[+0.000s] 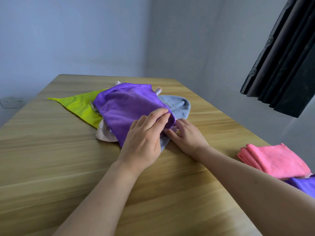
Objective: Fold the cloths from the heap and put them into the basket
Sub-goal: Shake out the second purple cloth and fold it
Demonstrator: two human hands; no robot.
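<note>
Tabletop (51,150), mid-frame heap: left hand (143,142) pinches purple cloth (126,106) corner; right hand (185,135) touches its edge. Next: lift clear, spread, fold.

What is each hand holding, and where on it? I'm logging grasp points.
The left hand pinches the purple cloth at its near corner; the right hand touches that corner, grip unclear.
</note>
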